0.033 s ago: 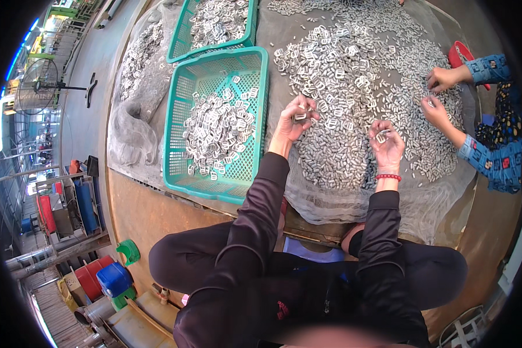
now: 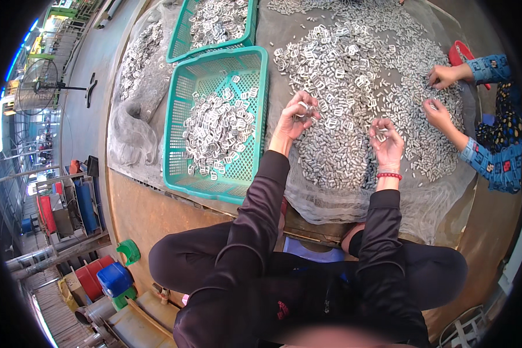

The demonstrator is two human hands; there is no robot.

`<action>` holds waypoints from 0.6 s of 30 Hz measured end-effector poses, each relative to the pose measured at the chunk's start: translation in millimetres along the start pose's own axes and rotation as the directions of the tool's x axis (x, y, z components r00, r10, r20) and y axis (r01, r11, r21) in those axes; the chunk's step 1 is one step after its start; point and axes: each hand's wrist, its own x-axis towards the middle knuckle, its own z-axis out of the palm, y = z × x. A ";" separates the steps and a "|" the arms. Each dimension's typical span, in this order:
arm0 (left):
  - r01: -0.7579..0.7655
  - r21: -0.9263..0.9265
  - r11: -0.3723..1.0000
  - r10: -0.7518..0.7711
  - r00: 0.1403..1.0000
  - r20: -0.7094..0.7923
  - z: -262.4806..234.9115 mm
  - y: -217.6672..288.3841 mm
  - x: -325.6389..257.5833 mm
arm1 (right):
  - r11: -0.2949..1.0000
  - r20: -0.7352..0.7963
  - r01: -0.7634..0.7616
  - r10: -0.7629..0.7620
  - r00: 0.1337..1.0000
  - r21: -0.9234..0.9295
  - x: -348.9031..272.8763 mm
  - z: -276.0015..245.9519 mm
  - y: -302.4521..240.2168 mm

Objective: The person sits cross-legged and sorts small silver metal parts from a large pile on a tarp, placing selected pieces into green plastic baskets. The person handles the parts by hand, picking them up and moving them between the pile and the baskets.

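Observation:
A broad pile of small grey metal pellets (image 2: 325, 165) mixed with silver slider buckles (image 2: 316, 75) lies in front of me. Over the pile's left edge, my left hand (image 2: 294, 119) is closed with curled fingers around silver buckles, which show partly between thumb and fingers. My right hand (image 2: 388, 145), wearing a red bead bracelet, hovers palm up over the middle of the pile. Its fingers curl around a silver buckle (image 2: 381, 136), seen only in part. To the left, a green plastic basket (image 2: 176, 116) holds a heap of similar buckles (image 2: 217, 133).
Another green basket (image 2: 174, 49) with buckles stands beyond the first. Crumpled netting (image 2: 136, 130) lies at the left, and more netting (image 2: 354, 206) underlies the pile. At the right, a co-worker's hands (image 2: 441, 113) touch the pellets near a red scoop-like container (image 2: 459, 53).
My right hand's fingers have shifted slightly around the buckle, and my left fingers have turned a little. The co-worker's hands have moved slightly.

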 end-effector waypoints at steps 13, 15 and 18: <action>0.319 0.940 -0.122 0.287 0.918 -0.275 -19.6 -56.1 42.4 | -0.065 -0.042 -0.052 -0.146 0.988 -0.997 49.9 0.7 70.5; 0.214 0.959 0.188 0.231 0.939 -0.255 -11.4 -51.7 32.5 | 0.044 0.046 0.051 -0.121 0.992 -0.998 39.5 2.0 69.7; 0.111 0.428 0.897 -0.025 0.979 -0.202 7.0 -27.0 11.1 | 0.834 -0.179 -0.119 0.024 0.984 -0.539 23.3 -0.5 57.1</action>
